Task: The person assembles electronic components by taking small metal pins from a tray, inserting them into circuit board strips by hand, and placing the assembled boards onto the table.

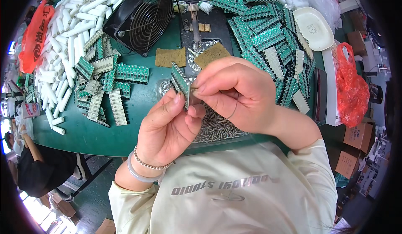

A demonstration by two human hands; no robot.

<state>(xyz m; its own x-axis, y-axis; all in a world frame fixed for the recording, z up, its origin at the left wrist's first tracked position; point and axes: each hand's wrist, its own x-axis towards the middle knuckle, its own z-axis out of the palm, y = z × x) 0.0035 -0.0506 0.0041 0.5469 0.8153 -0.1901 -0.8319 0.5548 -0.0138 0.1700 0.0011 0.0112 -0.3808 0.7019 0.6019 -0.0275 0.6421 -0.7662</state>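
Item, held: one narrow green circuit-board strip with rows of small components [181,83], tilted, raised above the worktop at the near side of the sponges.

Left hand [167,119]: thumb and fingers closed on the strip, gripping its lower part; silver beaded bracelet [148,163] and pale smooth bangle [137,173] at the wrist.

Right hand [245,89]: thumb and forefinger drawn together at the strip's right side, the other fingers curled; whether the tips pinch a tiny part cannot be told.

Below the hands: one transparent plastic tray [158,87], partly hidden, holding many small silvery metal pieces [217,131].

Beyond the hands: two brown rectangular sponges [170,57]; one upright soldering iron with a metal tip [194,18]; to its left, one black square fan with a round wire guard [146,20].

Left side: a small heap of green and whitish board strips [132,73], beside a large pile of white tubes [63,62].

Right side: a larger heap of green board strips [268,37]; one white rounded dish [313,29]; one crumpled red plastic bag [351,85].

Support: dark green worktop [96,138].
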